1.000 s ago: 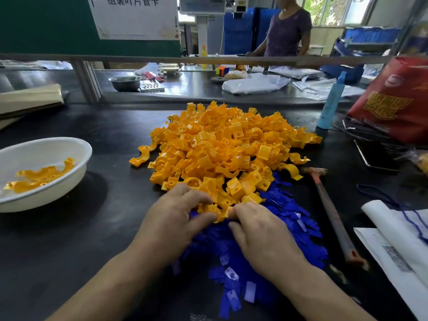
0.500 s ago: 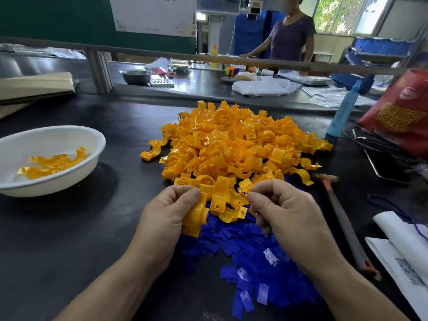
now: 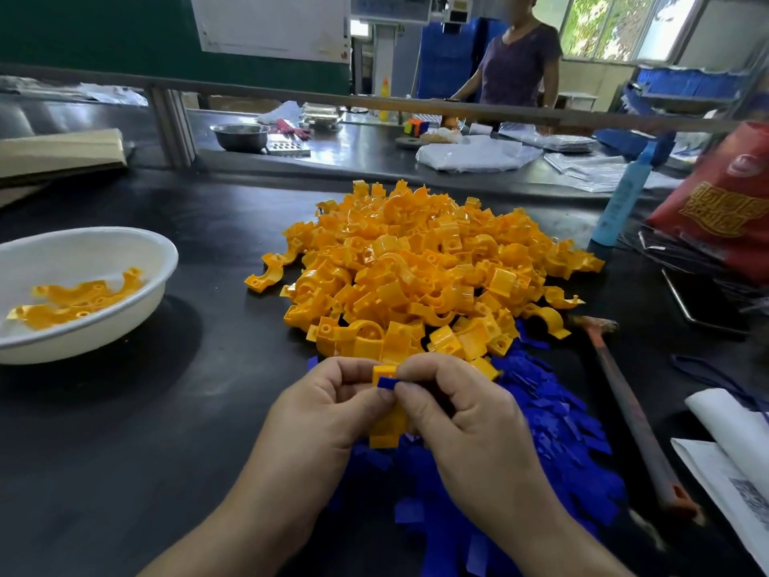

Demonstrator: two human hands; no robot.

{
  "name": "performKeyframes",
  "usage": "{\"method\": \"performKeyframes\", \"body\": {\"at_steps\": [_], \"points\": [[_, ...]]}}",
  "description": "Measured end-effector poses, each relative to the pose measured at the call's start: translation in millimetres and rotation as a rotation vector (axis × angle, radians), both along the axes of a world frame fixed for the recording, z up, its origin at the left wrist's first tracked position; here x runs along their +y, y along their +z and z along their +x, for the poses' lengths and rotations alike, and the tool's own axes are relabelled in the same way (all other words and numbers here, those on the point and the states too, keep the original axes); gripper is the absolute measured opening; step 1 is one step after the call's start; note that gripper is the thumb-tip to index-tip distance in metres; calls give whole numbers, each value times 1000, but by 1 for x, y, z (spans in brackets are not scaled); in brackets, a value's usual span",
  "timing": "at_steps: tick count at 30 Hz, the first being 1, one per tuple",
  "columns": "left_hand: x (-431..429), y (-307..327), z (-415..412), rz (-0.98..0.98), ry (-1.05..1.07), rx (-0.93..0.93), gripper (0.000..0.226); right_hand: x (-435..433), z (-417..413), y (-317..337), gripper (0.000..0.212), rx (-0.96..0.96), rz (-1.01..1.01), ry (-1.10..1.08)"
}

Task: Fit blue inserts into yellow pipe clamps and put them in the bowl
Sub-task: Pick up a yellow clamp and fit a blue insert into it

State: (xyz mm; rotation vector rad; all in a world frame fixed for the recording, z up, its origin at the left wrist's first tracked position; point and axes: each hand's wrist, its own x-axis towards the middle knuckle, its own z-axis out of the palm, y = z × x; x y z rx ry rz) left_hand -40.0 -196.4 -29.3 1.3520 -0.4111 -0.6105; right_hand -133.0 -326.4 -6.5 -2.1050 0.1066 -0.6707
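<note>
Two bare hands are held together just in front of a large heap of yellow pipe clamps [image 3: 420, 272], which is taken here as the landmark on the dark worktop [image 3: 125, 431]. A single yellow clamp [image 3: 387, 426] is gripped in the left hand [image 3: 328, 414], its fingers curled around the part so that it stands roughly upright. A small blue insert [image 3: 388, 383] is pinched between thumb and forefinger of the right hand [image 3: 462, 422] and is pressed against the upper end of that clamp. Both grips are clenched on their parts. A spread of loose blue inserts [image 3: 553, 431] is seen on the near side of the heap, partly under the hands. A white bowl [image 3: 83, 251] is set well to the left of the heap, with a few yellow clamps lying inside it. A hammer [image 3: 632, 414] with a reddish handle is laid to the right of the heap, beside the blue spread.
</note>
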Motion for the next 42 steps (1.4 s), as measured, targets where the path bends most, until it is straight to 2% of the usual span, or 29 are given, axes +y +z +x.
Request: {"method": "performKeyframes", "body": {"at_steps": [6, 10, 12, 16, 18, 22, 30, 34, 36, 38, 40, 42], "points": [[-1, 4, -2, -9, -27, -44, 38, -9, -1, -1, 14, 17, -21, -5], [-1, 6, -6, 16, -23, -74, 36, -9, -2, -2, 11, 14, 44, -28], [-1, 7, -8, 13, -21, -79, 34, -9, -2, -3, 16, 20, 93, -43], [0, 9, -10, 6, -33, -51, 30, -11, -1, -4, 20, 104, 421, 86], [1, 9, -10, 6, -33, -30, 29, -11, -1, -3, 19, 108, 522, 123], [1, 10, -10, -19, -29, -3, 29, -9, -1, -3, 18, 77, 545, 140], [3, 13, -13, -3, -29, -36, 25, -8, -2, -2, 16, 12, 470, 166], [3, 20, -15, 42, -19, -53, 23, -4, -3, -2, 17, 31, 356, 143], [5, 26, -8, 86, 22, -80, 13, -7, -3, 0, 19, 61, 162, 57], [13, 29, 6, 176, 159, -121, 10, -23, -5, 3, 33, 60, -73, -133], [26, 29, 24, 371, 307, -197, 10, -49, -10, 9, 39, 112, -292, -383], [38, 25, 39, 596, 328, -282, 9, -82, -19, 11, 43, 320, -480, -612]]}}
